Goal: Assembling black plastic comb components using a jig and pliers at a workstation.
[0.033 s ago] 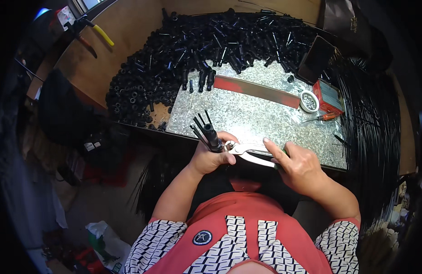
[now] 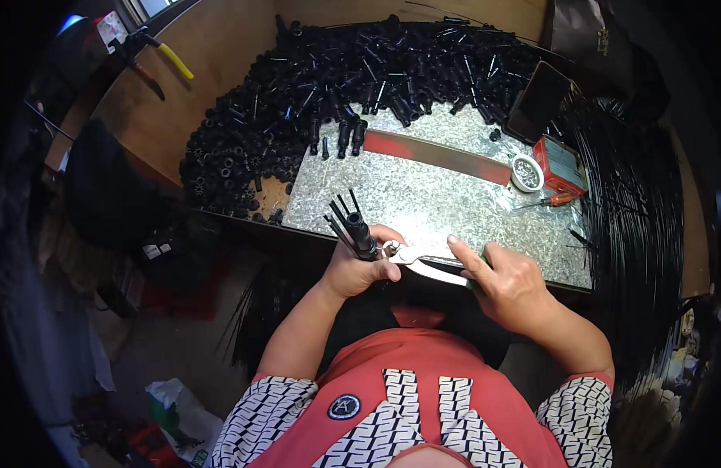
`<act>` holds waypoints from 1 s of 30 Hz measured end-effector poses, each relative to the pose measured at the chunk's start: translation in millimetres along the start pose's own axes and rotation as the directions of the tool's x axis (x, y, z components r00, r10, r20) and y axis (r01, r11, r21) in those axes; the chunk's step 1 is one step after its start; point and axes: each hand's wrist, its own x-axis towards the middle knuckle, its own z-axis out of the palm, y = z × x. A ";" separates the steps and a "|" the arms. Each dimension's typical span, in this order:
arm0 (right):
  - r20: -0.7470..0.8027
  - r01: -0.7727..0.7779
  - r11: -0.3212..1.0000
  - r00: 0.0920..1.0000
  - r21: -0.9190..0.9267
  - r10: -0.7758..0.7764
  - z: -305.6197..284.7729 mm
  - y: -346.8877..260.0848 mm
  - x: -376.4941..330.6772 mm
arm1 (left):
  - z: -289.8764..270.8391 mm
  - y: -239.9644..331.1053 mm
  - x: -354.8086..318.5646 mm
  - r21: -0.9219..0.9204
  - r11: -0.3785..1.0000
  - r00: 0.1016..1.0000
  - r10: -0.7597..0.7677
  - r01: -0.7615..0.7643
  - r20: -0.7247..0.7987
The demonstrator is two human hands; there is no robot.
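While gripped by left hand (image 2: 360, 269) | black pronged plug (image 2: 356, 230) | pliers (image 2: 426, 261) touching

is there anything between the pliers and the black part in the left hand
Nothing visible. The right hand holds the pliers, whose tip already meets the black part gripped in the left hand. The heap of black parts lies farther back on the table, clear of them.

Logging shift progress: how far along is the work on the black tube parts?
Done: cannot tell which pieces are finished. In hand: left hand holds a black tube piece with thin rods sticking out; right hand works metal pliers at its base. Left: a large heap of black tubes covers the bench's far side.
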 end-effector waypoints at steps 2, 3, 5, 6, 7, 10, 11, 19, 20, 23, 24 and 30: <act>-0.001 0.003 1.000 1.000 0.004 -0.003 2.9 -0.7 -3.6 | 2.1 3.7 2.1 0.068 0.994 0.996 0.088 -0.088 0.005; 0.016 -0.030 0.999 0.999 0.039 0.029 4.8 -2.9 -4.9 | 4.2 8.6 1.5 0.091 0.993 0.997 0.072 -0.070 -0.015; 0.035 -0.060 0.995 0.998 0.073 0.058 6.7 -6.5 -4.8 | 7.1 12.0 -0.5 0.078 0.996 0.998 0.049 -0.046 -0.038; 0.048 -0.074 0.993 0.996 0.094 0.070 6.7 -7.7 -3.8 | 8.8 13.2 -1.4 0.064 0.998 0.998 0.026 -0.022 -0.062; 0.061 -0.088 0.990 0.995 0.114 0.081 6.7 -8.7 -3.1 | 9.8 14.7 -1.7 0.062 0.998 0.997 0.029 -0.024 -0.066; 0.049 -0.109 0.987 0.993 0.120 0.103 10.5 -9.4 -2.9 | 12.5 16.9 -1.2 0.069 0.997 0.996 0.041 -0.036 -0.078; 0.051 -0.106 0.987 0.994 0.118 0.100 11.8 -9.1 -3.5 | 13.9 16.8 -1.0 0.060 0.998 0.997 0.032 -0.027 -0.074; -0.050 -0.046 0.998 0.998 -0.032 0.045 13.4 -3.1 -6.4 | 11.8 14.8 0.9 0.042 0.998 0.998 -0.052 0.051 0.019; -0.048 -0.047 0.998 0.998 -0.031 0.045 12.3 -2.2 -6.6 | 10.8 11.9 1.6 0.063 0.998 0.999 -0.024 0.022 0.031; -0.068 -0.023 0.995 0.998 -0.102 0.016 7.6 1.9 -7.1 | 10.8 11.7 3.8 0.109 0.994 0.999 0.003 -0.009 0.052; -0.056 -0.005 0.991 0.998 -0.137 -0.003 6.1 3.7 -7.6 | 11.5 12.4 4.1 0.136 0.991 0.999 0.001 -0.008 0.054; 0.095 -0.049 0.997 0.994 -0.053 0.054 -10.5 -2.0 -6.8 | 14.5 11.2 2.5 0.310 0.951 1.000 0.000 -0.002 0.008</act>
